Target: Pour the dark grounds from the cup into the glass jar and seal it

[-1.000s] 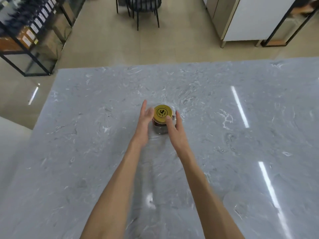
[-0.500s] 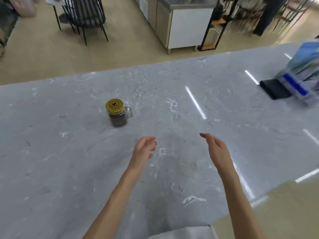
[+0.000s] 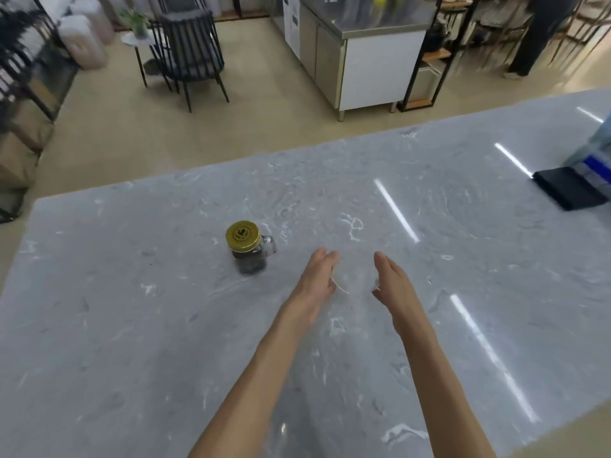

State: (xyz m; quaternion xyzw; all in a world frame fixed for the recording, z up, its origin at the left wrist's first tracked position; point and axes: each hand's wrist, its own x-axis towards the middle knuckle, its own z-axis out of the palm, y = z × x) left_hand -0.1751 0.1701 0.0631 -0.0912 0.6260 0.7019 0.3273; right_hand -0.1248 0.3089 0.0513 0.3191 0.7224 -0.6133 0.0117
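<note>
A small glass jar (image 3: 250, 261) with a handle stands upright on the grey marble table (image 3: 132, 325), dark grounds inside and a gold lid (image 3: 243, 235) on top. My left hand (image 3: 317, 279) and my right hand (image 3: 393, 282) hover to the right of the jar, palms facing each other, fingers straight. Between the palms I make out a faint clear cup (image 3: 353, 285), only its thin rim showing. I cannot tell whether either palm touches it. Neither hand touches the jar.
A dark flat object (image 3: 568, 190) with a blue and white package (image 3: 595, 153) on it lies at the table's right end. Beyond the far edge are a black chair (image 3: 188, 57), a steel counter (image 3: 370, 61) and a person standing (image 3: 539, 34).
One second ago both hands were on the jar. They let go and drew back, and the view swung right. Since half a second ago the hands have come closer together around the faint cup.
</note>
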